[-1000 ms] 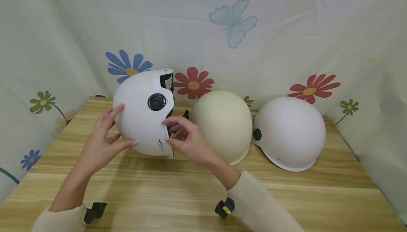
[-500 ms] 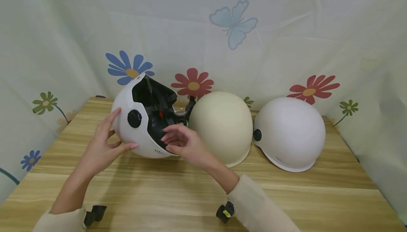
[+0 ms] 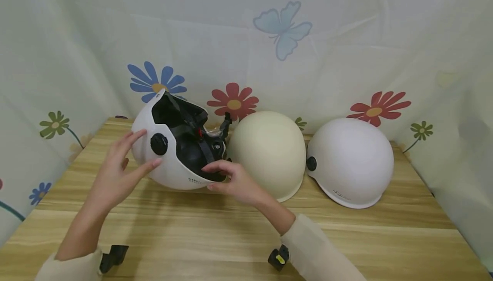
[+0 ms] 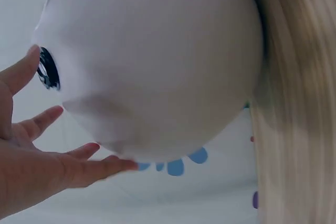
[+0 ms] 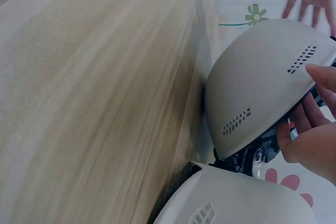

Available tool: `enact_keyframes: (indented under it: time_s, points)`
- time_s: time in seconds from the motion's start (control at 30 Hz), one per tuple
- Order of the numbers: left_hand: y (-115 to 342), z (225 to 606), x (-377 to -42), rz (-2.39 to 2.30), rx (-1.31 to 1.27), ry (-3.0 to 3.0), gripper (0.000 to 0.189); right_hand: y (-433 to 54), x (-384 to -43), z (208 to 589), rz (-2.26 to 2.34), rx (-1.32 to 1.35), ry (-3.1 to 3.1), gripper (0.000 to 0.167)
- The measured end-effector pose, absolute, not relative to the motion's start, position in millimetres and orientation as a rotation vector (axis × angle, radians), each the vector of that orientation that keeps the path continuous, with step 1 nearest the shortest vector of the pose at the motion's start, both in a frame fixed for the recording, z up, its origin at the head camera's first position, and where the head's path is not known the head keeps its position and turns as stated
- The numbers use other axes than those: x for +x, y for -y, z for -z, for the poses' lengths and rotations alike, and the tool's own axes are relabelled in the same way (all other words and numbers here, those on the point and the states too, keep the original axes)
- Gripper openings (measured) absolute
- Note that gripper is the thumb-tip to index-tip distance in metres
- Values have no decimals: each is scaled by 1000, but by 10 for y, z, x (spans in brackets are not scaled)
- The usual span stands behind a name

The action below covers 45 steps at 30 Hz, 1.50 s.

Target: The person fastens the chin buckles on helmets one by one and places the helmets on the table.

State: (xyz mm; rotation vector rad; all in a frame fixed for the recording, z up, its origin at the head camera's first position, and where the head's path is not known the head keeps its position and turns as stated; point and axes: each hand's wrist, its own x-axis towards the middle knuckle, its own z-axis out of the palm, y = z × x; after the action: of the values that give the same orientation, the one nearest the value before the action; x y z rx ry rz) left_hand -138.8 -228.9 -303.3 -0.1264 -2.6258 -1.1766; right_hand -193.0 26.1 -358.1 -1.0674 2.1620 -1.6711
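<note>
The white helmet [image 3: 169, 171] in front of you is on the counter [image 3: 231, 229], at the left end of a row of three. It is tipped, so its black inside shows, up and to the right. A round black knob [image 3: 159, 144] is on its side, and a black strap [image 3: 206, 150] lies in the opening.

Your left hand [image 3: 115, 174] is spread wide, with its fingertips against the shell, the thumb near the knob. Your right hand [image 3: 236, 182] pinches the helmet's edge, the thumb outside and the fingers inside.

Just beside it is a cream helmet [image 3: 267, 156], round side up. Next to that is another white one [image 3: 352, 161]. Behind them hangs a pale cloth [image 3: 192, 37] with big flowers and a blue butterfly [image 3: 283, 30].
</note>
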Motion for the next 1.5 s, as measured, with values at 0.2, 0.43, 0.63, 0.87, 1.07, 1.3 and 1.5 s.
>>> enact_keyframes:
  time_s: [0.2,0.43,0.63,0.87,1.07,1.3,1.5]
  points:
    - [2146,2904,-1375,1053,-95,2601,71,-250,-1905,3604,1616,-1109,-2244,31]
    - [2070,2884,-1377,966,-71,2634,71,-233,-1897,3628,1611,-1183,-2273,29]
    - [2178,2893,-1358,990,-90,2635,69,-270,-1911,3630,1593,-1126,-2271,29]
    - [2354,2951,-1282,1153,-8,2588,67,-282,-1938,3645,1527,-1118,-2295,29]
    - [2440,3077,-1290,1103,55,2549,62,-245,-1909,3637,1486,-1104,-2333,29]
    - [2504,3184,-1327,1126,90,2532,75,-254,-1874,3641,1482,-1103,-2261,30]
    - [2583,3241,-1361,1129,166,2562,71,-275,-1886,3623,1504,-1140,-2191,31]
